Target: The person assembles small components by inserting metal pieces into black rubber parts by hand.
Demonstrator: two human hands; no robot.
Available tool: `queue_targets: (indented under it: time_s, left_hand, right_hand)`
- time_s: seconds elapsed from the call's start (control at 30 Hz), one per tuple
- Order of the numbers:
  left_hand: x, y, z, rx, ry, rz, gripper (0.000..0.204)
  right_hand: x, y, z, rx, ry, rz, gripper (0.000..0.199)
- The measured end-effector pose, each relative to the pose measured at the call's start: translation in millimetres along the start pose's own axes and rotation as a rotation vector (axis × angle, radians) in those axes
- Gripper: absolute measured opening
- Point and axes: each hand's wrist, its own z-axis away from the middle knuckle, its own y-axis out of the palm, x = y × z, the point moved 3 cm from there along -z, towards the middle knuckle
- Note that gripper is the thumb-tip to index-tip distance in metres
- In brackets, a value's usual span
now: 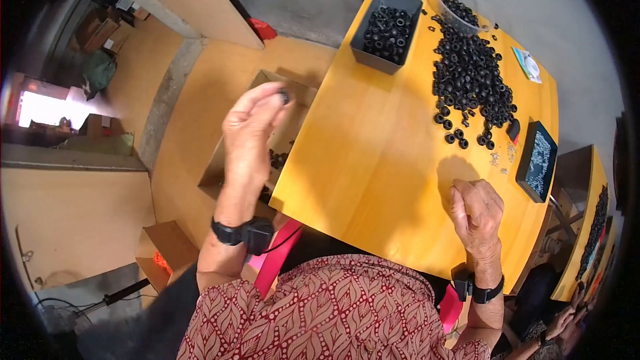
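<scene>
My left hand (250,123) is raised past the table's left edge, over an open cardboard box (217,160) on the floor. Between its thumb and fingertips is a small black round part (283,97). My right hand (477,213) is curled closed near the table's front right, and whatever it may hold is hidden. Beyond it spreads a large pile of small black ring-shaped parts (470,70), with several loose ones at the near end. Tiny silvery metal pieces (503,157) lie scattered to the right, beside a black tray (531,183) of similar small pieces.
A dark grey bin (375,60) of black parts stands at the far left of the yellow table (353,160). Clear plastic tubs (460,23) sit at the back. Another cardboard box (175,237) is on the floor. Another person's hands (560,323) show lower right.
</scene>
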Motion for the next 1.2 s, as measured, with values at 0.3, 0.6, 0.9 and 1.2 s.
queue_targets:
  time_s: [0.3, 0.6, 0.9, 1.2]
  left_hand:
    - [10.5, 53.3, 39.5, 0.349, -0.389, 0.368, 0.026]
    - [44.7, 149.8, 87.2, 0.663, -0.601, 0.36, 0.017]
    - [53.0, 182.5, 97.2, 0.718, -0.639, 0.246, 0.016]
    - [66.5, 205.8, 105.3, 0.755, -0.77, 0.242, 0.014]
  right_hand:
    - [15.8, 3.6, -14.7, -0.018, 0.108, -0.265, 0.013]
    - [16.4, -1.7, -10.7, -0.2, 0.148, -0.354, 0.026]
    - [-8.0, -23.9, 17.6, -0.173, 0.241, -0.366, 0.021]
    - [-24.1, -31.2, 43.6, -0.159, 0.426, -0.566, 0.017]
